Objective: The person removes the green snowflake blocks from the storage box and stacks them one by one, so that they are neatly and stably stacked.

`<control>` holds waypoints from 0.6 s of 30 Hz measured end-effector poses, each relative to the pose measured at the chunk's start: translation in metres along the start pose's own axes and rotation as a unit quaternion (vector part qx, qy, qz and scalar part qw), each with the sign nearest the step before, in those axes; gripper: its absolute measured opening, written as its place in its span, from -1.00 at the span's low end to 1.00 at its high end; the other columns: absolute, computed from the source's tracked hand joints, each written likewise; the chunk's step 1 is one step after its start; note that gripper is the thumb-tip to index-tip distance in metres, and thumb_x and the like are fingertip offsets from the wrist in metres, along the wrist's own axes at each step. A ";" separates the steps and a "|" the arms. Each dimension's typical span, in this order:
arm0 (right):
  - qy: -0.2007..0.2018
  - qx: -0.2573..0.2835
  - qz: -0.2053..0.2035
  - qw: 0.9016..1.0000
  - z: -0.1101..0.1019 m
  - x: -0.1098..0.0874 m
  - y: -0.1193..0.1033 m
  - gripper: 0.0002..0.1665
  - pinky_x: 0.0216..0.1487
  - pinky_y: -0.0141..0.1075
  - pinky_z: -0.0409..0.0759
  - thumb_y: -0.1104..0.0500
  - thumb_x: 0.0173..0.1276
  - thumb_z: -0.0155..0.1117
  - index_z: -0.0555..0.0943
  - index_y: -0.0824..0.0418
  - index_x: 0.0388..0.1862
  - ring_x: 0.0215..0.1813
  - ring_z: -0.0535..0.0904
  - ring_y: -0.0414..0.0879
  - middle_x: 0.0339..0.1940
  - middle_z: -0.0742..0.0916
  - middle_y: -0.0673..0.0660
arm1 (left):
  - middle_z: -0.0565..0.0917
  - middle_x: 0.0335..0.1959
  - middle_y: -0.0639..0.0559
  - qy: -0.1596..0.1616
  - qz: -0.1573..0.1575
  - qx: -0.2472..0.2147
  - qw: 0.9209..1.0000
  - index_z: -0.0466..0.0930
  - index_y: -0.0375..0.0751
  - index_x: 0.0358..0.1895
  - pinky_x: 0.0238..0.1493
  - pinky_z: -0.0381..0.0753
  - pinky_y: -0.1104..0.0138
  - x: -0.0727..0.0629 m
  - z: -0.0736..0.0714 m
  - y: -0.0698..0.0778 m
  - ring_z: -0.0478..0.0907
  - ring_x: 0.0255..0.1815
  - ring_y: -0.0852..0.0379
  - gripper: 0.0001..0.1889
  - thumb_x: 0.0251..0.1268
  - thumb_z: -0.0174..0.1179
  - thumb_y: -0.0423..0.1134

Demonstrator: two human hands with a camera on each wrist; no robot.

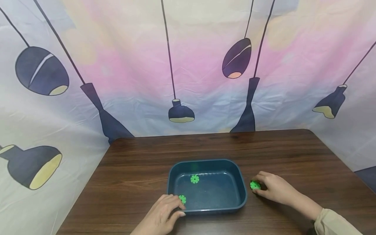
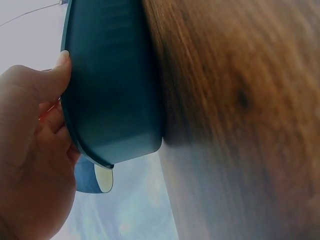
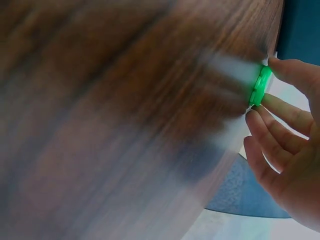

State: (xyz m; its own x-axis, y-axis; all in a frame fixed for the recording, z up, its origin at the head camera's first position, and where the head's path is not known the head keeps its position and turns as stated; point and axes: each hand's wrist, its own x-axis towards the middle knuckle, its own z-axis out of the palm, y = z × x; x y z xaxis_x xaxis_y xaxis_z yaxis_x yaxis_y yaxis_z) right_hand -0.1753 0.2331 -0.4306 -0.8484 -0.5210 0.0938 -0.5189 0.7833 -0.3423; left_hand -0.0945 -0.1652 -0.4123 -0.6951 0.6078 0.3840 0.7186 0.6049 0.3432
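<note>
A dark teal plastic tray with rounded corners sits on the wooden table. My left hand grips its near left corner, fingers over the rim and thumb against the outside wall, as the left wrist view also shows. Inside lie two bright green notched discs: one disc toward the back left, another disc partly hidden behind the left fingers. To the right of the tray, my right hand holds a third green notched disc between thumb and fingertips. In the right wrist view this disc is edge-on, close to the tabletop.
The dark brown wooden table extends around the tray on all sides. Behind it hangs a pastel cloth printed with dark lamps, which also covers both sides.
</note>
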 end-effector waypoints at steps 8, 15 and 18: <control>0.001 -0.001 0.001 1.000 0.001 0.000 0.000 -0.62 -0.45 -0.43 0.39 0.00 0.12 0.40 0.62 0.13 -0.11 -0.39 0.36 -0.39 -0.33 0.52 -0.17 | 0.59 -0.31 0.34 -0.005 -0.005 -0.007 1.000 0.55 0.07 -0.30 -0.16 0.48 0.27 0.000 0.000 0.000 0.52 -0.24 0.34 -0.91 0.34 0.09 -0.09; 0.002 0.006 0.001 1.000 0.001 0.000 0.000 -0.68 -0.45 -0.44 0.37 0.05 0.13 0.40 0.61 0.12 -0.15 -0.40 0.35 -0.38 -0.36 0.49 -0.17 | 0.59 -0.31 0.36 -0.009 -0.018 -0.005 1.000 0.55 0.08 -0.29 -0.14 0.49 0.27 0.000 0.000 0.000 0.52 -0.25 0.35 -0.91 0.33 0.10 -0.08; 0.003 0.008 0.000 1.000 0.000 0.000 0.000 -0.69 -0.45 -0.44 0.36 0.09 0.13 0.40 0.61 0.14 -0.15 -0.41 0.35 -0.36 -0.37 0.48 -0.15 | 0.59 -0.31 0.35 -0.010 -0.018 0.000 1.000 0.56 0.06 -0.30 -0.15 0.49 0.28 0.000 0.000 0.000 0.51 -0.25 0.35 -0.91 0.32 0.11 -0.08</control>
State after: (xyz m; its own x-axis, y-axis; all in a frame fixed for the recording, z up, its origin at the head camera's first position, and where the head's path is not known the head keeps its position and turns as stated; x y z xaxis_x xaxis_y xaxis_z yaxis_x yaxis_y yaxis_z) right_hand -0.1754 0.2333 -0.4312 -0.8488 -0.5190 0.1005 -0.5176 0.7772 -0.3578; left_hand -0.0944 -0.1645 -0.4124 -0.7213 0.5956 0.3536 0.6926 0.6269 0.3568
